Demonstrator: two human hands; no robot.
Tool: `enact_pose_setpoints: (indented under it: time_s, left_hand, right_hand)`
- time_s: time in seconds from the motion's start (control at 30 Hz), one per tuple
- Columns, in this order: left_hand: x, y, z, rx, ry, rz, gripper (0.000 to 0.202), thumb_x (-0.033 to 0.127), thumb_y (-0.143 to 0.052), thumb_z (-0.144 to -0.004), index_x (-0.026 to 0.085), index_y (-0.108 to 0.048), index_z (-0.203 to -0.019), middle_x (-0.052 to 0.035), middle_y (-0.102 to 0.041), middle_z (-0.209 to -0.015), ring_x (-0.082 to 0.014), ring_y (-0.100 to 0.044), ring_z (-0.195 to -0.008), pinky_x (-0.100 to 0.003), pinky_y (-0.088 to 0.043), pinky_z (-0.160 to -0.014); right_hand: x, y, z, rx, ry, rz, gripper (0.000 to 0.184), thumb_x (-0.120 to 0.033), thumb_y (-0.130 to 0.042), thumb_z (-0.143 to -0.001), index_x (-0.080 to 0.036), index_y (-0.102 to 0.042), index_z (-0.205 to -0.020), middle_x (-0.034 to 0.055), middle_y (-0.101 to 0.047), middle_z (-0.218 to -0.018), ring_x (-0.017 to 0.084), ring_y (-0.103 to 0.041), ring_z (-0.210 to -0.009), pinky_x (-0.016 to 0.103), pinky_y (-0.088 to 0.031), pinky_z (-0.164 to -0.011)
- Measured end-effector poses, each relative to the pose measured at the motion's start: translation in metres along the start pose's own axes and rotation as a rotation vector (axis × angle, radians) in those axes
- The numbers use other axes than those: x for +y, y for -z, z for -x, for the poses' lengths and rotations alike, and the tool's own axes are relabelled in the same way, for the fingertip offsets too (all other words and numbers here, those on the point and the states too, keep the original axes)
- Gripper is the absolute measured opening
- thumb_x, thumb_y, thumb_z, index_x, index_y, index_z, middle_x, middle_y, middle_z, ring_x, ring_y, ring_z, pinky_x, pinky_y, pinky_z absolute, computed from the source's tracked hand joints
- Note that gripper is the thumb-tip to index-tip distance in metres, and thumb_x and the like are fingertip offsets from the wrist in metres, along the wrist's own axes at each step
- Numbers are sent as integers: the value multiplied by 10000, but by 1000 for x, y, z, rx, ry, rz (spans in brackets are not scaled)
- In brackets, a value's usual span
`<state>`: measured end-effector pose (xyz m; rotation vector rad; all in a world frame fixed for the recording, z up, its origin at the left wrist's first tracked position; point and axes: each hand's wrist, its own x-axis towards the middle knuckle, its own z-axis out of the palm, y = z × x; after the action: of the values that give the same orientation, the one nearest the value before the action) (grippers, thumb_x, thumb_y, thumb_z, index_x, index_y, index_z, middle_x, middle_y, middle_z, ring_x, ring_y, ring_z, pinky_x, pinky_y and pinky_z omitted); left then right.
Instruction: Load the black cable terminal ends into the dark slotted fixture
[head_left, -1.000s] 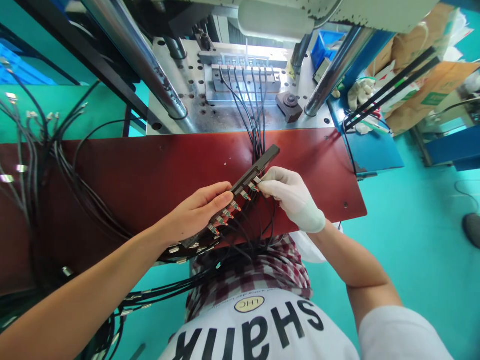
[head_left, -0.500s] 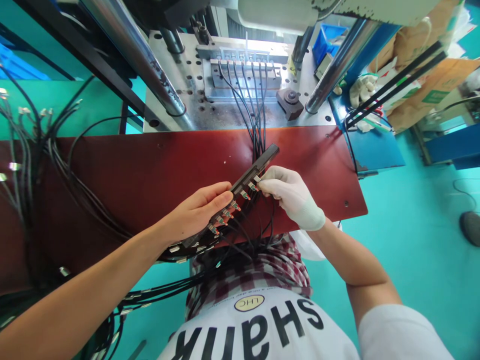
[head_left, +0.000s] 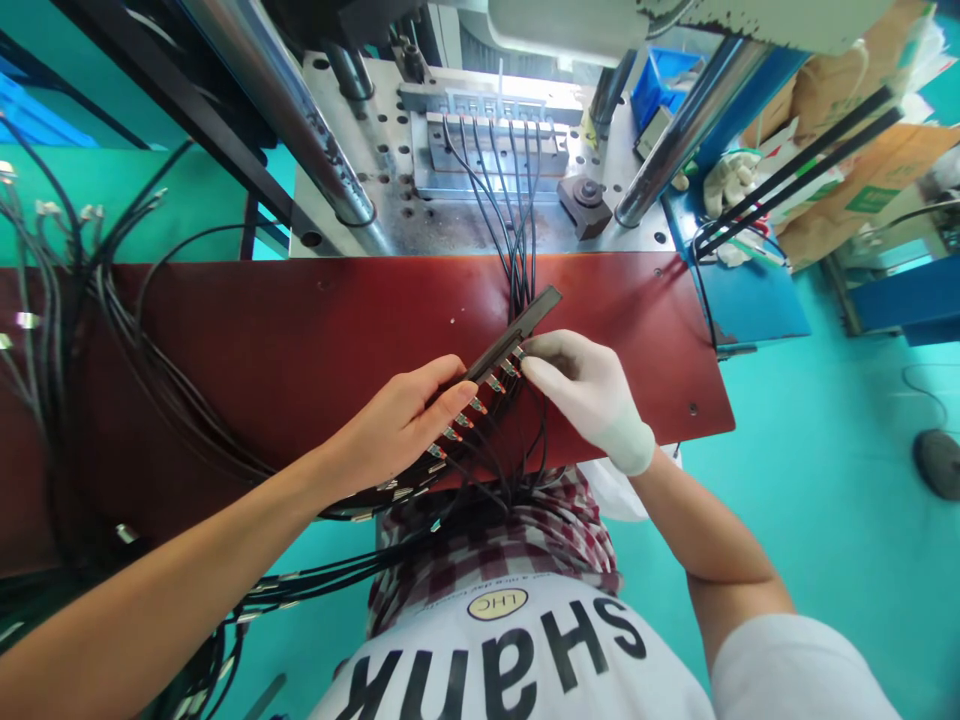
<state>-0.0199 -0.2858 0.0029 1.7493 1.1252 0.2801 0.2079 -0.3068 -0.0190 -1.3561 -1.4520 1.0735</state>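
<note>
My bare left hand (head_left: 401,420) grips a long dark holder bar (head_left: 517,330) that slants up to the right over the red-brown board (head_left: 300,340). A row of small metal cable connectors (head_left: 465,415) sits along the bar's lower edge, with black wires hanging from them toward my lap. My gloved right hand (head_left: 589,390) pinches one connector (head_left: 516,355) near the bar's upper end, its fingertips pressed together on it.
Behind the board stands a press with steel columns (head_left: 300,130) and a metal fixture (head_left: 495,150) holding several black cables. A thick bundle of black cables (head_left: 82,330) lies at the left. Cardboard boxes (head_left: 862,150) and a blue bin stand at the right.
The bar and both hands have shifted slightly up and away from me. Both hands keep their hold as before.
</note>
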Motion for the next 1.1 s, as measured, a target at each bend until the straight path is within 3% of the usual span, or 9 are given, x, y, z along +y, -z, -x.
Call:
enact_pose_setpoints:
  time_s: [0.13,0.23,0.43,0.63,1.1]
  left_hand:
    - [1,-1,1,-7,8,47,384,533,-408,-993,168,-492,-909,29,-471,-722,-98,-450,-633,-232,-335,-572]
    - [0,-1,1,6,2,38,385,532,-416,-991,165,-501,-913,26,-478,-737,-98,-453,-645,-240,-331,-576]
    - [-3,1,0,2,-26,15,387,523,-404,-1000,163,-491,-890,23,-478,-757,-103,-451,-684,-253,-330,-597]
    - [-3,1,0,-1,-31,5,396,528,-404,-998,161,-476,-869,24,-470,-745,-101,-452,-669,-258,-307,-583]
    - [-3,1,0,-8,-22,40,391,528,-412,-994,159,-506,-906,16,-531,-773,-112,-497,-691,-253,-320,-594]
  right_hand:
    - [-2,-5,18,235,401,602,172,-318,-639,-904,-201,-725,-995,28,-620,-850,120,-546,-757,305,-411,-719]
    - [0,-12,21,266,522,855,153,-317,-634,-912,-215,-737,-963,12,-621,-783,123,-538,-723,333,-356,-678]
    - [3,-16,14,279,510,799,133,-275,-623,-915,-205,-719,-856,-2,-590,-711,104,-490,-660,321,-345,-662]
    - [3,-10,15,198,503,739,122,-282,-632,-926,-202,-723,-937,2,-632,-792,95,-553,-715,301,-376,-679]
    - [8,-18,13,286,572,834,113,-250,-618,-915,-193,-689,-849,-7,-583,-707,103,-438,-626,319,-338,-639]
